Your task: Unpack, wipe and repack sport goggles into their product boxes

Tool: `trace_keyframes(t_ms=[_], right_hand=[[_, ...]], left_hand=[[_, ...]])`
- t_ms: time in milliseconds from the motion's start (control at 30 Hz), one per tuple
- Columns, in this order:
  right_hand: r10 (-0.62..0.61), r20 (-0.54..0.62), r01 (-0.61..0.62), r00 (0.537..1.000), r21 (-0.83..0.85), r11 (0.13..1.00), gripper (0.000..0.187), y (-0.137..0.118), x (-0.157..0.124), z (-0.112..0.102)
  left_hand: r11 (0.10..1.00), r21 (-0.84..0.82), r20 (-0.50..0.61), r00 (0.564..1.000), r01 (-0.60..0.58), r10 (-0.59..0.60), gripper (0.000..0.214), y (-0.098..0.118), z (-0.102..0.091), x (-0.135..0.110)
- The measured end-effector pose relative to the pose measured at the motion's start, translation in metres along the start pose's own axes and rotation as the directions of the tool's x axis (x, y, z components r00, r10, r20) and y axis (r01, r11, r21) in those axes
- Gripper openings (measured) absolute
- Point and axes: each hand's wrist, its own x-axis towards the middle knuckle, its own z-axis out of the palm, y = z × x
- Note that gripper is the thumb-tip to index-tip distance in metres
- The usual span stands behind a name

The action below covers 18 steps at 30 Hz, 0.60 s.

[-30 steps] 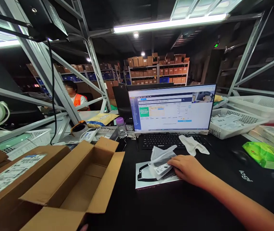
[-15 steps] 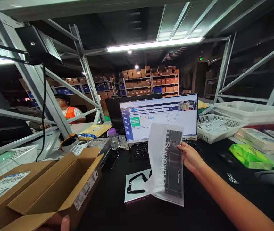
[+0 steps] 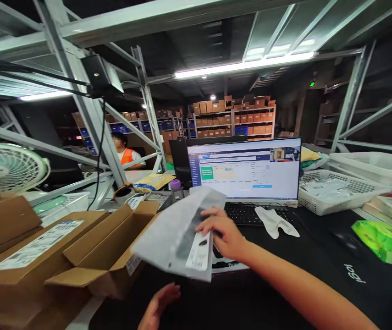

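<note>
My right hand (image 3: pixel 223 233) grips a flat translucent plastic packet (image 3: pixel 178 236) with a dark item and a white label inside, holding it tilted above the black mat (image 3: pixel 319 270) beside the open cardboard box (image 3: pixel 113 252). My left hand (image 3: pixel 157 305) hangs low under the packet, fingers loosely apart, holding nothing. A white product box (image 3: pixel 230 265) lies on the mat under my right wrist, mostly hidden. Behind it stand the keyboard (image 3: pixel 251 213) and the lit monitor (image 3: pixel 245 170).
Stacked cardboard boxes (image 3: pixel 20 247) and a small fan (image 3: pixel 8 167) are at the left. White baskets (image 3: pixel 340 190) and a green packet (image 3: pixel 384 238) sit at the right. A white cloth (image 3: pixel 274 220) lies on the keyboard. A person in an orange vest (image 3: pixel 127 153) sits beyond the metal rack.
My right hand lifted the packet off the white box, held it upright, then swung it left and flat toward the open box. My left hand let go of the box flap and came under the packet.
</note>
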Motion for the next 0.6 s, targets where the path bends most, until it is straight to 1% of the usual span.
trace_keyframes(t_ms=[33,67,100,167,200,233,267,300,333,367,400,433,467,500,533,567,600], right_hand=[[-0.039,0.182,0.053,0.983,-0.071,0.996,0.023,0.005,-0.004,0.018],[-0.047,0.332,0.097,0.942,-0.136,0.986,0.026,0.01,-0.009,0.033],[-0.03,0.451,0.127,0.892,-0.187,0.974,0.028,0.015,-0.014,0.046],[0.024,0.623,0.173,0.782,-0.255,0.951,0.031,0.018,-0.022,0.061],[0.044,0.671,0.185,0.74,-0.266,0.946,0.035,0.017,-0.025,0.063],[0.062,0.692,0.18,0.719,-0.272,0.945,0.041,0.014,-0.027,0.06],[0.086,0.695,0.157,0.714,-0.279,0.947,0.046,0.011,-0.03,0.054],[0.126,0.684,0.114,0.718,-0.294,0.949,0.051,0.007,-0.031,0.046],[0.188,0.664,0.051,0.724,-0.323,0.945,0.059,0.005,-0.033,0.035],[0.274,0.643,-0.024,0.715,-0.368,0.929,0.074,0.004,-0.034,0.024],[0.377,0.617,-0.104,0.691,-0.431,0.896,0.095,0.004,-0.036,0.013],[0.478,0.589,-0.169,0.652,-0.502,0.848,0.113,0.006,-0.038,0.003],[0.559,0.557,-0.209,0.614,-0.568,0.796,0.125,0.01,-0.041,-0.005],[0.614,0.527,-0.228,0.588,-0.621,0.75,0.13,0.014,-0.043,-0.011],[0.642,0.503,-0.229,0.579,-0.655,0.72,0.132,0.017,-0.046,-0.016],[0.649,0.486,-0.225,0.586,-0.672,0.706,0.131,0.02,-0.049,-0.02],[0.643,0.472,-0.221,0.603,-0.675,0.704,0.131,0.022,-0.052,-0.023]], left_hand=[[0.998,-0.051,0.005,1.0,0.023,-0.023,0.078,0.004,0.003,0.002],[0.995,-0.083,0.004,0.999,0.051,-0.051,0.082,0.008,0.003,0.004],[0.992,-0.101,0.004,0.997,0.079,-0.079,0.086,0.012,0.002,0.006],[0.978,-0.145,0.015,0.989,0.149,-0.148,0.085,0.016,-0.004,0.009],[0.972,-0.159,0.015,0.984,0.175,-0.175,0.077,0.016,-0.008,0.01],[0.968,-0.165,0.006,0.982,0.186,-0.188,0.068,0.016,-0.012,0.012],[0.97,-0.164,-0.013,0.983,0.179,-0.184,0.06,0.016,-0.015,0.014],[0.975,-0.154,-0.032,0.985,0.161,-0.168,0.06,0.015,-0.019,0.016],[0.98,-0.141,-0.041,0.988,0.143,-0.15,0.069,0.015,-0.022,0.018],[0.985,-0.126,-0.038,0.991,0.121,-0.127,0.082,0.016,-0.024,0.02],[0.989,-0.109,-0.023,0.995,0.095,-0.098,0.095,0.018,-0.026,0.023],[0.994,-0.09,-0.001,0.998,0.067,-0.067,0.105,0.021,-0.027,0.027],[0.997,-0.07,0.023,0.999,0.031,-0.03,0.111,0.025,-0.028,0.031],[0.999,-0.049,0.047,0.999,-0.01,0.013,0.115,0.029,-0.028,0.035],[0.998,-0.027,0.068,0.996,-0.055,0.056,0.116,0.034,-0.026,0.041],[0.996,-0.003,0.094,0.991,-0.093,0.093,0.116,0.039,-0.025,0.046],[0.992,0.024,0.123,0.985,-0.122,0.118,0.115,0.044,-0.023,0.052]])
